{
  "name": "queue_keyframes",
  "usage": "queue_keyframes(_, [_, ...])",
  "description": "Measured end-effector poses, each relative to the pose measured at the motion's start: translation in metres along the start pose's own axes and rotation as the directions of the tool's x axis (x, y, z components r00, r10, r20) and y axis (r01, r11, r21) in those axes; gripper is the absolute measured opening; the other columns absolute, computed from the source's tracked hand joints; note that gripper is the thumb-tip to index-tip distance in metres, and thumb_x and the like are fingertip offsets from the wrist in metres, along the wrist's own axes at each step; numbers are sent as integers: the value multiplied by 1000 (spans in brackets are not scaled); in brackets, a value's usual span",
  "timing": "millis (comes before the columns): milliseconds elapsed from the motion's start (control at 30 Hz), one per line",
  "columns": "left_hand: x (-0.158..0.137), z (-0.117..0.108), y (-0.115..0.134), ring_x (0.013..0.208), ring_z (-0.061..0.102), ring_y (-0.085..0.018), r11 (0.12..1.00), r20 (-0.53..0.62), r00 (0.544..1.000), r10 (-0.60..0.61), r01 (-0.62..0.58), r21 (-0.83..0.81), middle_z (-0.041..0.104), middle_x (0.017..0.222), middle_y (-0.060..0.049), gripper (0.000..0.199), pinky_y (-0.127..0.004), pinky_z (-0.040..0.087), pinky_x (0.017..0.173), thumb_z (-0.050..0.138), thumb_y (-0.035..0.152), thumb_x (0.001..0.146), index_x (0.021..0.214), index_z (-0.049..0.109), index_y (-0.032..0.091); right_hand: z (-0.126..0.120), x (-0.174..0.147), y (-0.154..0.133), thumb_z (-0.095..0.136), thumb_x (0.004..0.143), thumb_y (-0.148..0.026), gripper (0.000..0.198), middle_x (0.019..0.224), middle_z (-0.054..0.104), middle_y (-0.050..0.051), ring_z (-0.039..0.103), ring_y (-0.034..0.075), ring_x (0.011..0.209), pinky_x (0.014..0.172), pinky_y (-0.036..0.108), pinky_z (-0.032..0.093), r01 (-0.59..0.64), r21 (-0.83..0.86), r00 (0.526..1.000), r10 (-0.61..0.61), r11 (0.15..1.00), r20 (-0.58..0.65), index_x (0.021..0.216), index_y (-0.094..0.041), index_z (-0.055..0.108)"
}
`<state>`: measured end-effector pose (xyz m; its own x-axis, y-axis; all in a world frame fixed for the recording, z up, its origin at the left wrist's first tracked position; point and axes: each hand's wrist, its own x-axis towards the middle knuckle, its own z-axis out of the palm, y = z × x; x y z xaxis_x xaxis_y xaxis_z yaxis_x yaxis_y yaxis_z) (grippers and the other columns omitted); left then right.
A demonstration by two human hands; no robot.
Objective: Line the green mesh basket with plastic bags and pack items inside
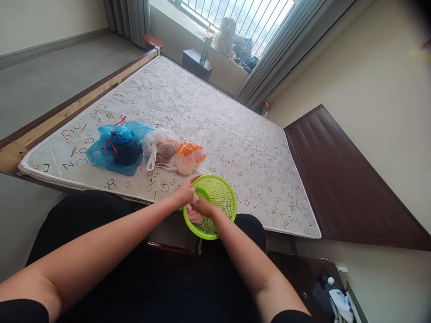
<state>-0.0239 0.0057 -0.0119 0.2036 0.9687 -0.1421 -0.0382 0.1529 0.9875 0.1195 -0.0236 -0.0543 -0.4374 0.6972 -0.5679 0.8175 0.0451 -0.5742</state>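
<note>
A lime-green mesh plastic basket (224, 197) is held tilted above my lap, its opening toward me. My left hand (185, 192) is closed at the basket's left rim, with part of the fingers hidden. Inside the opening, my right hand (203, 206) is closed on a pink cloth (194, 215), which hangs bunched against the basket's left inner wall. On the mattress just beyond lie a clear bag with orange print (189, 157), a white plastic bag (163, 146) and a blue plastic bag (117, 146) with a red drawstring.
The letter-printed mattress (208, 121) fills the middle, with a wooden bed frame (67, 105) along its left. A dark headboard (350, 179) rises at right. A dark nightstand (299, 278) with small items stands at lower right, and another small table (197, 63) near the window.
</note>
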Motion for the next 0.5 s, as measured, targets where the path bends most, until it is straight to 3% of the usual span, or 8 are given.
queue_keyframes(67, [6,-5,0,131,62,-27,997,23,997,-67,68,-24,70,137,-12,76,-45,44,119,51,2,62,135,67,15,-19,-14,6,67,87,-15,20,101,73,7,66,21,89,80,30,53,139,-243,982,-102,960,161,106,-19,69])
queue_keyframes(133, [8,-8,2,123,67,-27,993,70,991,-112,114,-26,73,130,-12,76,-44,49,114,52,2,59,132,68,15,-36,-25,6,68,87,-13,22,110,72,8,65,24,101,90,37,52,276,-366,958,-223,889,180,106,-23,70])
queue_keyframes(233, [7,-7,4,115,70,-27,983,89,980,-176,179,-26,75,125,-13,77,-41,52,109,56,2,59,134,67,15,-57,-31,4,49,100,-15,30,134,65,10,54,27,127,109,49,43,497,-572,865,-424,652,268,120,-28,68])
queue_keyframes(300, [6,-5,3,115,71,-27,978,100,975,-198,203,-44,75,126,-13,79,-41,52,109,56,3,59,136,65,16,-66,-29,7,42,103,-16,32,136,63,13,52,29,129,110,53,41,544,-669,832,-426,506,355,122,-24,67])
queue_keyframes(333, [5,-4,2,116,70,-27,977,104,975,-198,205,-61,74,128,-13,81,-41,52,109,55,3,59,138,64,16,-69,-28,9,42,103,-15,33,136,63,15,52,30,129,109,55,42,530,-713,841,-396,459,369,123,-22,67])
queue_keyframes(367, [5,-3,1,118,70,-27,975,109,974,-197,207,-84,73,131,-12,82,-41,53,109,54,3,58,139,63,17,-69,-26,13,43,102,-14,33,137,62,16,53,31,128,107,56,44,488,-748,866,-354,450,352,124,-20,67])
queue_keyframes(433, [5,0,-1,121,68,-26,968,116,974,-195,210,-139,71,134,-12,85,-41,53,109,51,4,58,141,61,17,-63,-22,19,44,100,-12,34,141,60,18,51,32,130,105,57,45,358,-781,931,-261,512,256,126,-17,66])
queue_keyframes(500, [3,2,-1,123,67,-27,966,108,978,-180,197,-169,71,134,-13,84,-42,52,110,50,4,58,141,61,16,-51,-20,21,49,97,-12,32,144,59,18,50,33,134,109,55,43,178,-713,983,-150,678,103,123,-16,68])
